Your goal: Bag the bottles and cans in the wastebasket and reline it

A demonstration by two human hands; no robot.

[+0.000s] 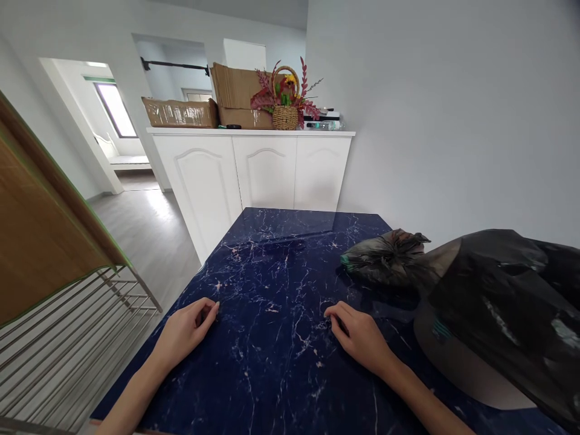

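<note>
My left hand (186, 330) rests on the left part of a dark blue marbled table (276, 272). Its fingers are curled in and the thumb meets the fingertips, with nothing showing in between. On the other side, my right hand (356, 333) lies on the same surface, also loosely closed, and I see nothing held in it. Nearest to the right hand is a knotted black plastic bag (385, 260), apart from the fingers. Beside it a grey-white bin (457, 356), lined with a black bag (507, 290), stands at the table's right.
Behind the table is a white cabinet (267, 169) bearing cardboard boxes (181, 113), a basket of artificial flowers (285, 117) and a clear bottle (327, 125). At left is a metal rack (58, 344) with a brown board or mat (45, 229). A grey wall (435, 121) borders the right.
</note>
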